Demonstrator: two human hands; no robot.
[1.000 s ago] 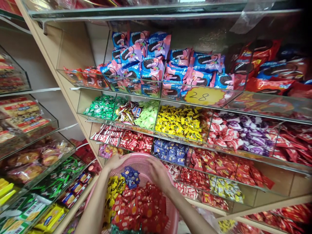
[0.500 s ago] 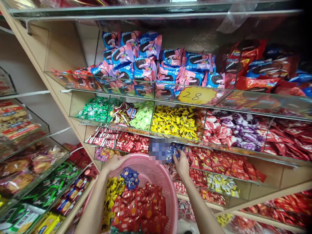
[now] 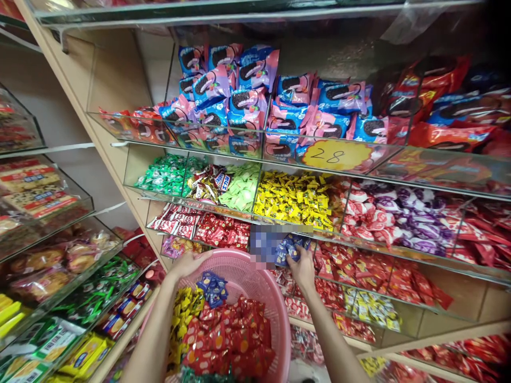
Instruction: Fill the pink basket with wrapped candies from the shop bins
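Head view: we are clutching light, crinkly blue candies (image 3: 290, 250) in our right hand (image 3: 302, 268), apparently by their wrappers, while our left hand (image 3: 187, 263) is gripping the pink basket (image 3: 255, 282) rim.

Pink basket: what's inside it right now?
The pink basket holds red packets, yellow candies and blue candies. Anything underneath is covered.
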